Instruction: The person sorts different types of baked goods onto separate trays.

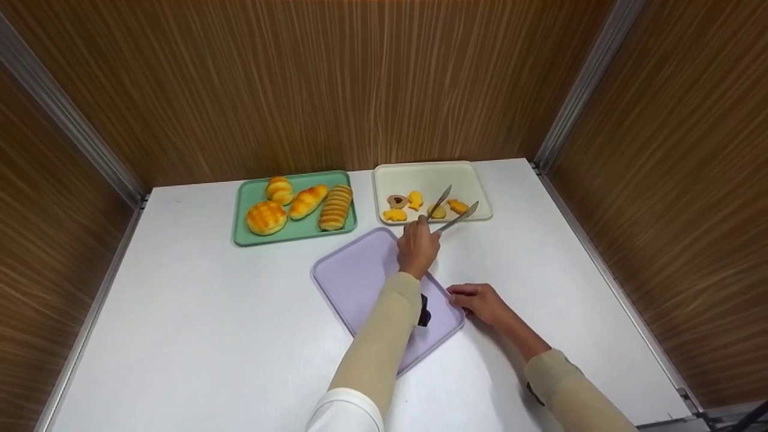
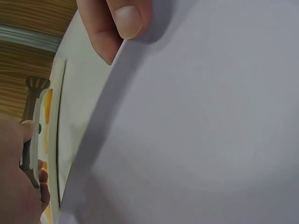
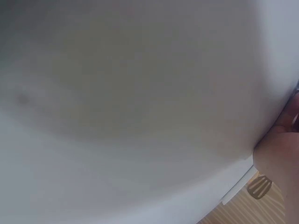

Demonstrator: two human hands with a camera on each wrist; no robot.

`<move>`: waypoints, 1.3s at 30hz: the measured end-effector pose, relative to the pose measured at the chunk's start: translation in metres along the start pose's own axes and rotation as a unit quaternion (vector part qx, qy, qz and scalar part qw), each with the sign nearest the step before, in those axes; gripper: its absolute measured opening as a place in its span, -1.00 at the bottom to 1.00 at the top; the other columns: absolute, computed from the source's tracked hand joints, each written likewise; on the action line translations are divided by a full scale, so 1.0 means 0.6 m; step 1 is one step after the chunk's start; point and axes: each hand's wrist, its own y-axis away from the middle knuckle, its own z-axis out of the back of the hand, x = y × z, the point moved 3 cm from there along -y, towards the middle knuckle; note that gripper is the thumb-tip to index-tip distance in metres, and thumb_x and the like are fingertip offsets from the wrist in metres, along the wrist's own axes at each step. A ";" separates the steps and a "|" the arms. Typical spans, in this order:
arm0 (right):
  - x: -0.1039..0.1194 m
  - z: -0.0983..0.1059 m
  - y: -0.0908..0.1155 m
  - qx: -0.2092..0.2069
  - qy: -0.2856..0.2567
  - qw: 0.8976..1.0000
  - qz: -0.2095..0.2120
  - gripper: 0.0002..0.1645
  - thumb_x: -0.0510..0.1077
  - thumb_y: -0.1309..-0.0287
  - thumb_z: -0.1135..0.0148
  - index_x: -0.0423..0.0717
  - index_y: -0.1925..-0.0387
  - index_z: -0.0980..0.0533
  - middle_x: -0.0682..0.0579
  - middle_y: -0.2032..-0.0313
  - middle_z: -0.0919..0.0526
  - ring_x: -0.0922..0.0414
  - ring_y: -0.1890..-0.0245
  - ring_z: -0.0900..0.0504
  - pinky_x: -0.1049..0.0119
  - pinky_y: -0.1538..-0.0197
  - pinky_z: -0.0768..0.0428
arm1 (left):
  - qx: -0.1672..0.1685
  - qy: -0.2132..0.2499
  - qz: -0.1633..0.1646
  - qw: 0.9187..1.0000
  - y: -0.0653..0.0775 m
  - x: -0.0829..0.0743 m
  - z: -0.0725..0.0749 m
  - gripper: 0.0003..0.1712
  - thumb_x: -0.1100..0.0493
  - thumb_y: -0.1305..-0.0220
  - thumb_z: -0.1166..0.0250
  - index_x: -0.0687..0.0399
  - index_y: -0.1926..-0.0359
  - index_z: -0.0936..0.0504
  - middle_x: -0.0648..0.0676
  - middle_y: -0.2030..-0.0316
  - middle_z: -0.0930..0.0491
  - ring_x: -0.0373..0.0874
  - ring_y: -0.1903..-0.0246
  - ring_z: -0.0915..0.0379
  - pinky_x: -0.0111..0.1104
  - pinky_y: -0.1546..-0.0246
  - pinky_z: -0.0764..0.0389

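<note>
My left hand (image 1: 418, 247) grips a pair of metal tongs (image 1: 461, 219), whose two arms stand apart over the cream tray (image 1: 423, 175). An orange fish-shaped cookie (image 1: 458, 206) and a round tan cookie (image 1: 437, 212) lie by the tong arms. Left of them are a brown cookie with a dark heart (image 1: 398, 201) and two more yellow fish-shaped cookies (image 1: 415, 200). At the right edge of a lilac tray (image 1: 354, 273), my right hand (image 1: 483, 304) pinches the rim; its thumb (image 2: 128, 21) lies over that rim in the left wrist view.
A green tray (image 1: 300, 236) at the back left bears several breads: a round bun (image 1: 267, 218), a small roll (image 1: 279, 190), an oval loaf (image 1: 308, 201) and a ridged loaf (image 1: 336, 207). Wood-grain walls (image 1: 336, 84) enclose the white table (image 1: 198, 330) at the back and sides.
</note>
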 end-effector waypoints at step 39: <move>-0.020 0.002 -0.008 0.003 -0.008 1.000 -0.001 -0.59 -0.12 -0.14 -0.33 -0.22 -0.01 -0.60 0.02 0.37 -0.66 0.24 0.50 -0.48 0.41 0.41 -0.46 | -0.099 0.190 0.016 0.977 0.220 0.257 0.243 -0.40 0.08 -0.14 -0.40 0.08 -0.19 -0.45 0.17 0.04 -0.54 0.01 0.08 -0.41 -0.15 0.03 -0.43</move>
